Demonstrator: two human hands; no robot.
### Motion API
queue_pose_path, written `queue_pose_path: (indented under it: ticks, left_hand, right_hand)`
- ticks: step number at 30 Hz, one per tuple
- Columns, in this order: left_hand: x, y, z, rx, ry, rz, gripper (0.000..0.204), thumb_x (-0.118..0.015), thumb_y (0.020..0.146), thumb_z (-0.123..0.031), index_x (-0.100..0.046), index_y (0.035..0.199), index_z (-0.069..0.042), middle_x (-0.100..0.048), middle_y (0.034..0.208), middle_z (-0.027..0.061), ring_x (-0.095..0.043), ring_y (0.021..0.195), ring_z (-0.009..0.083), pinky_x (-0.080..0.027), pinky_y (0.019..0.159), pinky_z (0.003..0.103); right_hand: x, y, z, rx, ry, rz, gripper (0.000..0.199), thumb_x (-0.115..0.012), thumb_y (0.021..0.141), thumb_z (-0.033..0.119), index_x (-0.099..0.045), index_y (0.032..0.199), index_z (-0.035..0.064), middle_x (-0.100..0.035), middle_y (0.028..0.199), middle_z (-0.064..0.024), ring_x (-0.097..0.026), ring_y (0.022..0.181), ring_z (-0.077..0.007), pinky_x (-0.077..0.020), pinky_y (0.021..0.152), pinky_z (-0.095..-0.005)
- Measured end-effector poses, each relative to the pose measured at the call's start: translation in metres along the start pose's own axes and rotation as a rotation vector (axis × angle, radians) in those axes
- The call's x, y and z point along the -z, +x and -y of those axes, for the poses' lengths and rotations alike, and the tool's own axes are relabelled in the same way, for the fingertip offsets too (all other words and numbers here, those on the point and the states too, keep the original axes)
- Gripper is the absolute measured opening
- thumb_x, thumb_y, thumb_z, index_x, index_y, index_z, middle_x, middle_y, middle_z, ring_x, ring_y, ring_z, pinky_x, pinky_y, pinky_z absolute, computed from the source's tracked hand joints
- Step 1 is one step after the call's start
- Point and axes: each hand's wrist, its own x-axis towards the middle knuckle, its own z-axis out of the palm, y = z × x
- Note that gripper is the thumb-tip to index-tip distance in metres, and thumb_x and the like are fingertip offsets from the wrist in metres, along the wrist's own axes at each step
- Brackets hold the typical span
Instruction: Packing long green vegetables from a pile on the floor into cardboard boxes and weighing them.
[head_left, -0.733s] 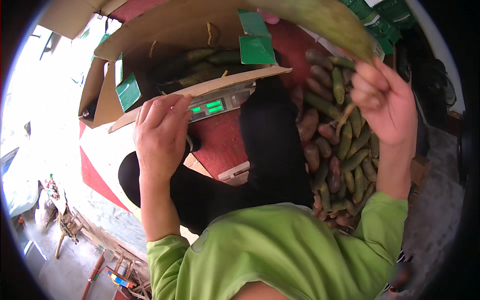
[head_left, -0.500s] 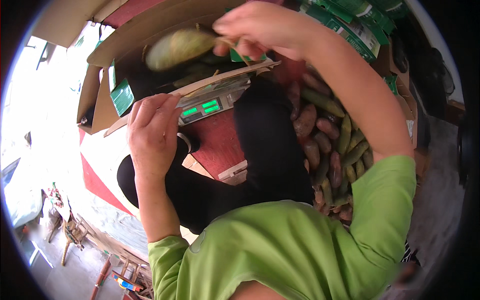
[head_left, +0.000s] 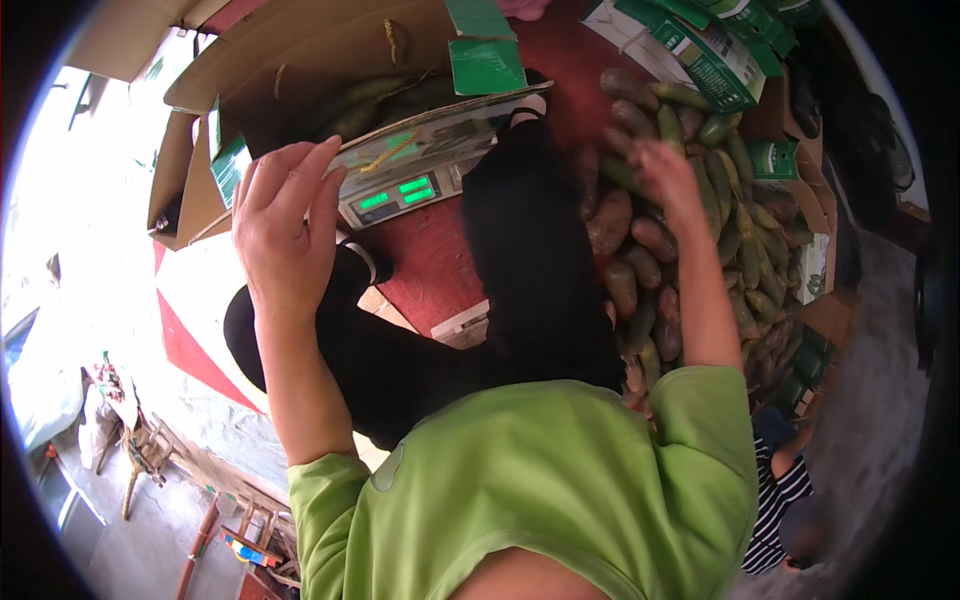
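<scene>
My left hand (head_left: 285,215) pinches the near edge of a cardboard box's flap (head_left: 440,118) between thumb and fingers. The open cardboard box (head_left: 335,50) has yellow rope handles, and several long green vegetables (head_left: 370,98) lie inside it. A scale (head_left: 400,197) with lit green displays shows under the flap. Over on the right, my right hand (head_left: 665,180) is smeared by motion above a heap of long green and reddish-brown vegetables (head_left: 655,240). Whether its fingers touch one I cannot make out.
Green printed cartons (head_left: 690,50) stand behind the heap. A red surface (head_left: 430,270) lies between my black-trousered legs (head_left: 535,280). Another person in a striped top (head_left: 768,500) is at the lower right. Wooden furniture (head_left: 255,545) stands at lower left.
My right hand has come from over the box, where it held a pale green vegetable by its stem, back right to the heap. My left hand stays at the flap, which shifted slightly.
</scene>
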Motion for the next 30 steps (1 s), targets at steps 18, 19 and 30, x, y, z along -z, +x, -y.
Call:
queue_pose_path:
  ticks: [18,19,30]
  left_hand:
    - [-0.005,0.005,0.007,-0.008,0.029,-0.108,0.019,-0.062,0.082,-0.001,-0.068,0.1,-0.004,-0.064,0.091,0.008,-0.06,0.084,0.0177,-0.049,0.075,0.028]
    - [-0.006,0.005,0.008,-0.014,0.039,-0.098,0.018,-0.062,0.082,-0.002,-0.068,0.099,-0.004,-0.064,0.092,0.0076,-0.06,0.085,0.0169,-0.049,0.075,0.028]
    - [-0.01,0.005,0.017,0.004,0.101,-0.095,0.019,-0.06,0.085,-0.003,-0.069,0.101,-0.007,-0.064,0.096,0.007,-0.06,0.088,0.0167,-0.05,0.076,0.029]
  right_hand:
    - [0.018,-0.132,-0.262,-0.518,0.045,-0.182,0.007,-0.059,0.08,0.009,-0.061,0.083,0.0024,-0.058,0.066,-0.0052,-0.056,0.057,-0.0117,-0.0409,0.044,-0.0263]
    - [0.018,-0.132,-0.263,-0.518,0.051,-0.194,0.007,-0.059,0.08,0.009,-0.061,0.083,0.0024,-0.058,0.066,-0.0052,-0.056,0.057,-0.0117,-0.0409,0.044,-0.0263]
    - [0.079,-0.037,-0.271,-0.297,-0.017,-0.497,0.013,-0.06,0.079,0.008,-0.061,0.092,0.0057,-0.058,0.072,-0.002,-0.054,0.064,-0.0137,-0.0427,0.057,-0.0287]
